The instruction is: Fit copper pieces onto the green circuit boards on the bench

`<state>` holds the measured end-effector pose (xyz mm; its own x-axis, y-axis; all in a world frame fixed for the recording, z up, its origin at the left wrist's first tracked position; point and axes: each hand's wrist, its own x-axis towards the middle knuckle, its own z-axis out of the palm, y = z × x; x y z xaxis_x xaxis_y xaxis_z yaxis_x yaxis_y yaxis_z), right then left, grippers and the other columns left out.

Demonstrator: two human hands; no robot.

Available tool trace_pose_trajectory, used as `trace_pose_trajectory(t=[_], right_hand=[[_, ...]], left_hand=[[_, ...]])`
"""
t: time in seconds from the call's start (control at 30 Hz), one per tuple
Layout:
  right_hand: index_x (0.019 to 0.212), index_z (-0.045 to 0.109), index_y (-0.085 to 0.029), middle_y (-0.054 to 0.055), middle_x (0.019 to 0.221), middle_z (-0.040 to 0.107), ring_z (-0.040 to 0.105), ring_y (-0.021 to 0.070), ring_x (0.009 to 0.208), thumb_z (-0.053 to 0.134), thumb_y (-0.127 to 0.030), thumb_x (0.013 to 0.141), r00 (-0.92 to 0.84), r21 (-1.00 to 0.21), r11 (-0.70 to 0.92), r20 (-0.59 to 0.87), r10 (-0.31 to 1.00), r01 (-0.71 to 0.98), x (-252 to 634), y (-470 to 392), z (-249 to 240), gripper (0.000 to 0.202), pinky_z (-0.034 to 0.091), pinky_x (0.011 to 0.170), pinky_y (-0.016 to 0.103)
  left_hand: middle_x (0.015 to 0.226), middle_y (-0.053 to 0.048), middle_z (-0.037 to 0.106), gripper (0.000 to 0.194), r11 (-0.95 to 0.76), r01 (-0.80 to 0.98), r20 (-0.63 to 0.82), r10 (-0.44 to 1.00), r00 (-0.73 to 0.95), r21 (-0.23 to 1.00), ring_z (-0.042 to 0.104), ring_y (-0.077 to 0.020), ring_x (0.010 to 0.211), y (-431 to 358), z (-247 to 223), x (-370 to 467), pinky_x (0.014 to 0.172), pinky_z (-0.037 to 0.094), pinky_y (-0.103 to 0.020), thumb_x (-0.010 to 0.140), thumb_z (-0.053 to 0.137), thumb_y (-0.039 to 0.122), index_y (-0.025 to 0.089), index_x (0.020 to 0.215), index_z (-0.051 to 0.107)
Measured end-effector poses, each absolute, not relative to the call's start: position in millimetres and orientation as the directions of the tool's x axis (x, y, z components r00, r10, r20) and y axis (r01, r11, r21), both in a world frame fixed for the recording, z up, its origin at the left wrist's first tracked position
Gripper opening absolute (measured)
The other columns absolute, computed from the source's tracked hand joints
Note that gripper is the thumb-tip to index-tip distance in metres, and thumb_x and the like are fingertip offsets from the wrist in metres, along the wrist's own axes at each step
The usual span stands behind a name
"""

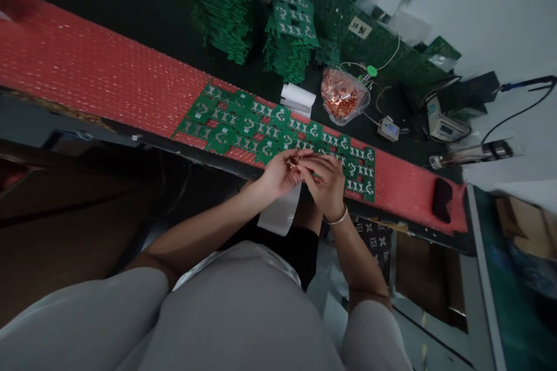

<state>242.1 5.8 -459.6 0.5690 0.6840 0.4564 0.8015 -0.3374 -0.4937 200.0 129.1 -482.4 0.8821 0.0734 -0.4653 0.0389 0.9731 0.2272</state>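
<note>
Small copper-coloured parts (293, 162) lie in the cupped palm of my left hand (281, 175). My right hand (325, 181) is beside it, fingers bent over the palm and fingertips at the copper parts; whether a part is between them is too small to tell. Both hands are at the front edge of the bench, over a row of green circuit boards (261, 124) laid flat on a red bubble-wrap sheet (108, 69). Behind the boards sits a clear plastic bag (343, 95) full of similar copper parts.
A white roll (298, 96) stands between the boards and tall stacks of green boards (221, 6). To the right are a small white device (388, 128), a grey instrument (446, 122), a clear tube (474, 153) and a black object (442, 200) on the red sheet.
</note>
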Motion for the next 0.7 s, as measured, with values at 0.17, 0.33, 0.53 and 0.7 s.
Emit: trace_pose_trajectory(t=[0.17,0.33,0.53,0.7], right_hand=[[0.096,0.073,-0.031,0.003,0.095,0.071,0.065,0.0214,0.092,0.059,-0.034,0.093,0.696,-0.648,-0.329,0.456,0.555,0.687,243.8,-3.1,-459.1,0.014,0.054,0.087,0.043],[0.100,0.070,-0.026,0.004,0.096,0.073,0.068,0.0197,0.088,0.058,-0.036,0.093,0.820,-0.790,-0.313,0.376,0.432,0.527,247.5,-11.3,-468.4,0.017,0.057,0.082,0.037],[0.098,0.069,-0.023,0.006,0.094,0.072,0.068,0.0192,0.086,0.059,-0.039,0.092,0.872,-0.838,-0.305,0.344,0.348,0.452,247.8,-16.0,-475.2,0.019,0.057,0.078,0.035],[0.098,0.069,-0.025,0.004,0.091,0.070,0.066,0.0183,0.086,0.058,-0.033,0.093,0.801,-0.755,-0.326,0.420,0.425,0.569,246.9,-22.7,-473.0,0.014,0.056,0.080,0.036]], left_hand=[[0.075,-0.006,0.068,0.025,0.969,0.025,-0.481,0.100,0.871,0.247,0.061,-0.0115,0.063,121.9,-482.9,198.3,0.059,0.054,-0.022,0.091,0.047,0.019,0.012,0.077,0.066],[0.074,-0.006,0.067,0.021,0.899,0.075,-0.380,0.106,0.919,0.431,0.060,-0.0115,0.061,118.9,-485.9,194.0,0.054,0.049,-0.020,0.084,0.062,0.027,0.008,0.084,0.071],[0.076,-0.004,0.067,0.028,0.797,0.084,-0.326,0.146,0.934,0.598,0.058,-0.0085,0.061,111.9,-484.7,191.7,0.054,0.044,-0.017,0.067,0.082,0.030,0.011,0.084,0.072],[0.058,0.001,0.056,0.030,0.671,0.062,-0.266,0.205,0.942,0.739,0.048,-0.0068,0.052,106.1,-489.9,193.2,0.046,0.031,-0.017,0.058,0.087,0.031,0.013,0.074,0.069]])
